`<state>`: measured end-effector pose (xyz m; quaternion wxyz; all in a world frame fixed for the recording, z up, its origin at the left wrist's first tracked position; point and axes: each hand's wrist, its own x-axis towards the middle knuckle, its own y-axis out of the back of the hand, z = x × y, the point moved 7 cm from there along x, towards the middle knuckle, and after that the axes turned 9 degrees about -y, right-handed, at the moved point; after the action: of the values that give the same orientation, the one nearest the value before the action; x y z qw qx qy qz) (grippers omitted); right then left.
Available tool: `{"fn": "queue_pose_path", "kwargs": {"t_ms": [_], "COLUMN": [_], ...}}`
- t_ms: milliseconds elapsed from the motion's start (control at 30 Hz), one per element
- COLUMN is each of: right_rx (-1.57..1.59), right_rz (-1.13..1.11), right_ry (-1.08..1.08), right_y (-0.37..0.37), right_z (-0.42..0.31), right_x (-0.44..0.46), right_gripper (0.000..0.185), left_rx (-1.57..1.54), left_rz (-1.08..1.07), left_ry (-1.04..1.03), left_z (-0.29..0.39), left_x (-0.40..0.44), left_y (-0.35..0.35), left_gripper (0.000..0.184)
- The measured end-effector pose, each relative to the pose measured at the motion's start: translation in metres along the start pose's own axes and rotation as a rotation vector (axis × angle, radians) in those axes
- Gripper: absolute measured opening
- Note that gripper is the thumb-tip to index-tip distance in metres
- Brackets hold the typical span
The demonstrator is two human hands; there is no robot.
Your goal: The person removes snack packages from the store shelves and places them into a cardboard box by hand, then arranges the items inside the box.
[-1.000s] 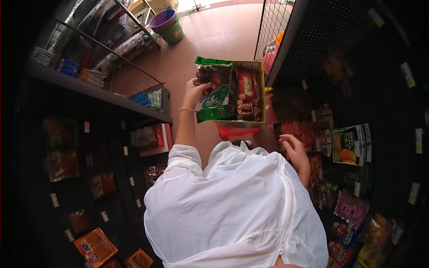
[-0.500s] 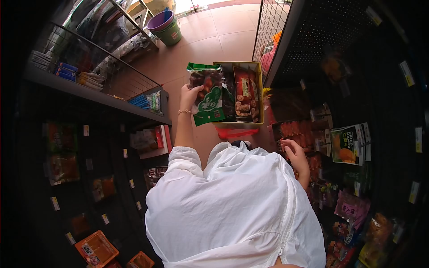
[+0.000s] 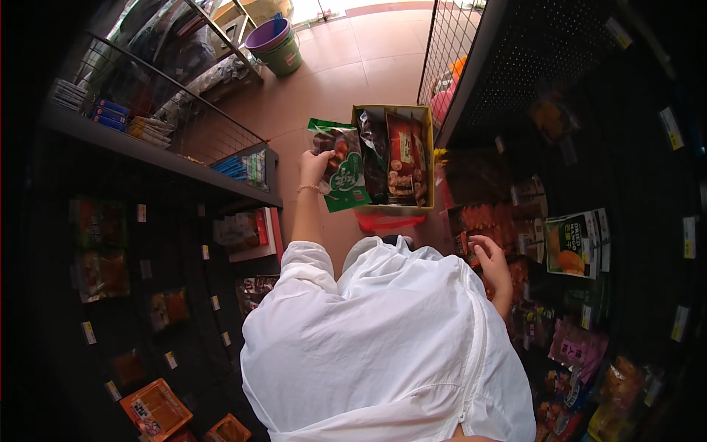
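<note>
My left hand [image 3: 315, 169] pinches the left side of a green-and-clear snack bag [image 3: 345, 173] with reddish-brown, date-like pieces inside. The bag hangs at the left edge of a yellow-rimmed box [image 3: 429, 121], partly overlapping it. Inside the box stand a dark shiny bag [image 3: 373, 151] and a red snack bag [image 3: 402, 151]. A red object [image 3: 390, 221] shows under the near side of the box. My right hand [image 3: 492, 259] is beside the right-hand shelf, fingers loosely bent and apart, with nothing visible in them.
Packaged snacks line dark shelves on both sides, including a dried mango bag [image 3: 571, 243] on the right. A wire rack [image 3: 451, 51] stands near the box. Stacked buckets [image 3: 276, 48] sit on the tiled floor [image 3: 350, 74]. Orange trays [image 3: 156, 409] are at lower left.
My left hand and the green bag have moved slightly down and are tilted a little more, showing more of the dark bag in the box. My right hand has shifted down slightly.
</note>
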<state>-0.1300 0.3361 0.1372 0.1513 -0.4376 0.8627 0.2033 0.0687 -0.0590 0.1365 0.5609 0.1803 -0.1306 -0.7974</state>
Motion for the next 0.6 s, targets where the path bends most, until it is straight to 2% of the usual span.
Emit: {"fn": "queue_pose_path", "kwargs": {"t_ms": [100,167,300,400,467,500,600], "right_rx": [0.02,0.043,0.043,0.064,0.091,0.091,0.118], "right_rz": [-0.011,-0.016,-0.013,-0.016,-0.029,-0.031,-0.037], "right_ry": [-0.002,-0.008,-0.016,-0.021,-0.024,-0.016,-0.006], "right_y": [-0.002,-0.002,-0.001,-0.002,-0.004,-0.003,-0.004], "right_z": [0.003,0.005,0.004,0.004,0.005,0.004,0.002], "right_x": [0.001,0.001,0.0,-0.001,-0.001,-0.001,-0.002], "right_gripper": [0.021,0.021,0.021,0.021,0.021,0.021,0.021], "left_rx": [0.133,0.11,0.11,0.071,0.191,0.172,0.217], "left_rz": [0.024,0.028,0.047,0.041,0.052,-0.007,0.011], "left_ry": [-0.011,-0.014,0.027,-0.04,-0.051,0.0,-0.025], "left_z": [-0.04,-0.055,-0.04,-0.072,-0.047,-0.057,-0.044], "left_x": [0.024,0.033,0.024,0.052,0.038,0.043,0.037], "left_y": [-0.006,-0.009,-0.008,-0.019,-0.02,-0.027,-0.036], "left_gripper": [0.031,0.029,0.025,0.026,0.027,0.04,0.043]}}
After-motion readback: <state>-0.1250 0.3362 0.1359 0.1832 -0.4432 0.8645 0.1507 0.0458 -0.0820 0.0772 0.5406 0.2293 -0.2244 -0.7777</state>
